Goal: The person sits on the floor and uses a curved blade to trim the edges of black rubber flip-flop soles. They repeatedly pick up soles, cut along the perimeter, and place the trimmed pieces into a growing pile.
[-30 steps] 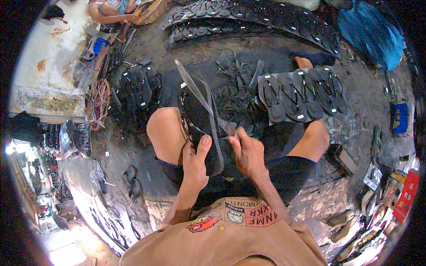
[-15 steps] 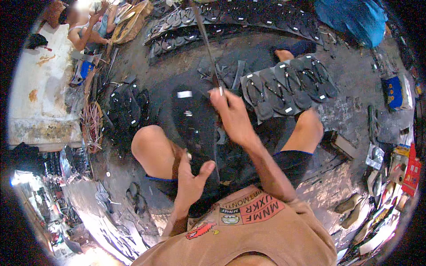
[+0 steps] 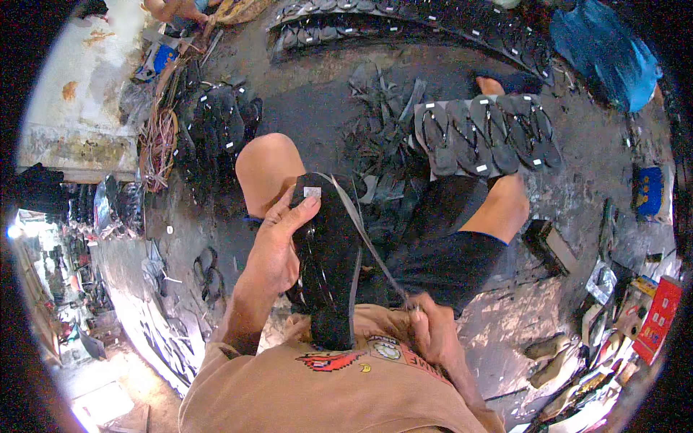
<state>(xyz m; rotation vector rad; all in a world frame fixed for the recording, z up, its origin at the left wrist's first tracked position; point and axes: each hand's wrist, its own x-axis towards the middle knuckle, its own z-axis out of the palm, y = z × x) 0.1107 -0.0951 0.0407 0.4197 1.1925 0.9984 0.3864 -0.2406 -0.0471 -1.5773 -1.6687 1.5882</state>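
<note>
Centre of the frame, and the black sandal sole point(image 3: 328, 267) stands on end, heel against the person's tan shirt point(image 3: 325, 382), toe pointing up the picture; the left hand point(image 3: 278, 249) wraps its left edge, thumb laid across the toe beside a small white sticker point(image 3: 312, 192), fingers closed around the rubber; a firm grip, no doubt about it.

Lower centre-right, the right hand point(image 3: 433, 335) is clenched into a fist on the end of a thin grey strap point(image 3: 364, 234); that strap runs taut from the fist up and left across the sole to its toe.

The bare left knee point(image 3: 267, 166) sits just above the sole; the right leg in dark shorts point(image 3: 440, 252) stretches toward the upper right.

Upper right of centre, a row of finished black sandals point(image 3: 487, 133) lies side by side on the floor point(image 3: 317, 101), touching one another; a heap of black rubber offcuts point(image 3: 382, 130) lies just left of them; another dark pile of sandals point(image 3: 213, 130) sits at upper left; a long curved row of soles point(image 3: 404, 18) runs along the top; a blue bag point(image 3: 603, 54) sits in the upper right corner.
</note>
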